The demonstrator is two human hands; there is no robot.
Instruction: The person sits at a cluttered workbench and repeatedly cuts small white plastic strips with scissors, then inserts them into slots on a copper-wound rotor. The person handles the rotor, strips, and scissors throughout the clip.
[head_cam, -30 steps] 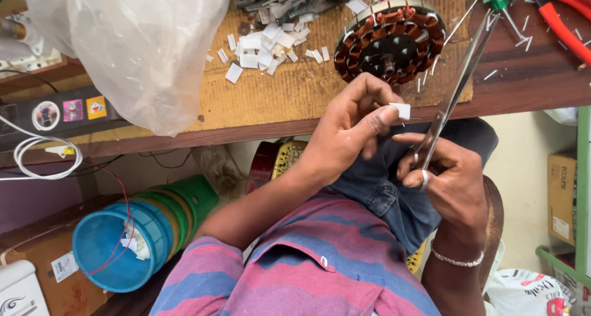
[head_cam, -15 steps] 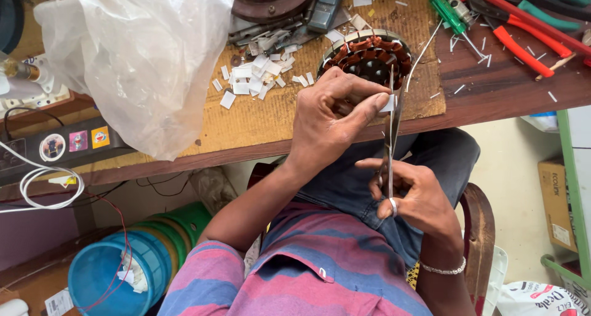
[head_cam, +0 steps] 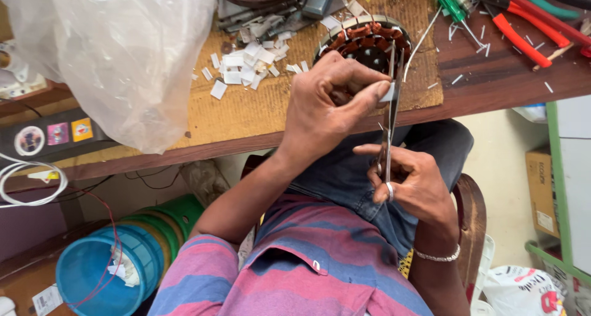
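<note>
Since earlier frame, scissors swung from slant to near upright; both hands shifted left. Right hand nearest, over lap, fingers clamped through scissor handles. Left hand above it at surface edge, thumb and forefinger pinched on small white paper slip, touching blades. Beyond: copper-wound motor stator, scattered paper scraps.
</note>
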